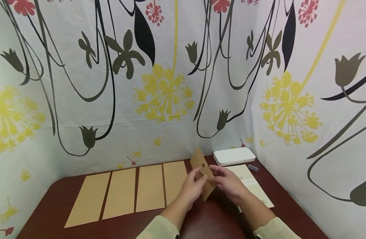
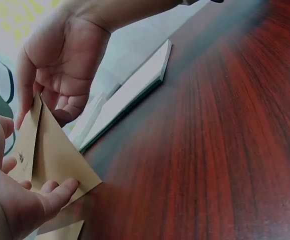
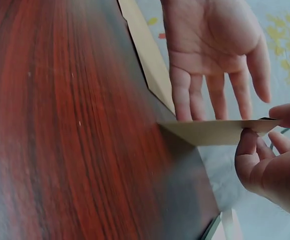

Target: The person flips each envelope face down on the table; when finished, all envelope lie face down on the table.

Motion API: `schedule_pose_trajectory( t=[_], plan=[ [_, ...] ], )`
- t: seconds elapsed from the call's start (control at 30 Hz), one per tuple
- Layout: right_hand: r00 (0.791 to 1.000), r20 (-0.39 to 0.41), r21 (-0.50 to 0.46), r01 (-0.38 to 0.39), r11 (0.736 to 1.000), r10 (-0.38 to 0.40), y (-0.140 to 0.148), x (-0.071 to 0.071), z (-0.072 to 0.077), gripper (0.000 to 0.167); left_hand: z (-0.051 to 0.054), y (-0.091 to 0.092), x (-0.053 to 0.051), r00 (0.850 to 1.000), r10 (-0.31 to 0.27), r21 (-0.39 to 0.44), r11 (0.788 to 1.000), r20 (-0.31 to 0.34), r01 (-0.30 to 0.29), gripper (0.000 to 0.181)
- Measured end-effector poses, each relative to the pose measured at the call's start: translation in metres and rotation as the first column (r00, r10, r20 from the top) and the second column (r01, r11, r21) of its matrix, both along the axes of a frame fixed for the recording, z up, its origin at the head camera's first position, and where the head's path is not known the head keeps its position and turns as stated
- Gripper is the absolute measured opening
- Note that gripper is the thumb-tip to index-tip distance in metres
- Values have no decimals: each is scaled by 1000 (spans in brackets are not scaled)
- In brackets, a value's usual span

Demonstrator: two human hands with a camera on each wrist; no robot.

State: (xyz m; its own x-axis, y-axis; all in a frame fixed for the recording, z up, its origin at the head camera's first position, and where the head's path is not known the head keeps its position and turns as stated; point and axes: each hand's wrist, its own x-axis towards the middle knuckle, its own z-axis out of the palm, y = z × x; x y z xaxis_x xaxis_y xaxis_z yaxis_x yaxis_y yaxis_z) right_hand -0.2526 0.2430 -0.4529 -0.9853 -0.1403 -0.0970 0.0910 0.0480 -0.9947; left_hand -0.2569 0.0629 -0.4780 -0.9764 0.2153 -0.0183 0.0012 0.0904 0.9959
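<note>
A brown kraft-paper envelope (image 1: 201, 162) with a folded flap and a small dark printed motif stands tilted above the table between both hands. My right hand (image 1: 229, 181) pinches its upper edge between thumb and fingers, as the right wrist view also shows with the right hand (image 3: 279, 160). My left hand (image 1: 190, 187) rests against the opposite side; in the right wrist view the left hand's (image 3: 212, 55) fingers run straight toward the paper, and their tips are hidden behind it. In the left wrist view the envelope (image 2: 60, 155) shows its flap edge-on.
Several flat tan paper pieces (image 1: 91, 199) lie in a row on the dark red-brown table (image 1: 117, 229) to the left. At right are pale cards or pads (image 1: 254, 187) with small prints, a white case (image 1: 234, 156) and a small blue object (image 1: 253, 168). Patterned cloth (image 1: 159, 96) surrounds the table.
</note>
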Motion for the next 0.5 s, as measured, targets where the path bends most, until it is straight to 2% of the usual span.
schedule_pose_trajectory(
  t=[0.13, 0.23, 0.4, 0.5],
  plan=[
    [999, 1, -18, -34, 999, 34, -6, 3, 2, 60, 5, -1, -2, 997, -41, 84, 996, 64, 36, 62],
    [998, 1, -22, -60, 998, 60, -10, 4, 2, 60, 7, -3, -3, 994, -55, 114, 992, 95, 44, 64],
    [996, 1, -35, -92, 995, 92, -13, 5, -1, 61, 9, -9, -9, 996, -51, 129, 991, 79, 40, 60],
    [994, 27, -21, -102, 995, 102, -12, 4, -6, 58, 10, -12, -11, 999, -15, 125, 992, 42, 10, 54]
  ],
)
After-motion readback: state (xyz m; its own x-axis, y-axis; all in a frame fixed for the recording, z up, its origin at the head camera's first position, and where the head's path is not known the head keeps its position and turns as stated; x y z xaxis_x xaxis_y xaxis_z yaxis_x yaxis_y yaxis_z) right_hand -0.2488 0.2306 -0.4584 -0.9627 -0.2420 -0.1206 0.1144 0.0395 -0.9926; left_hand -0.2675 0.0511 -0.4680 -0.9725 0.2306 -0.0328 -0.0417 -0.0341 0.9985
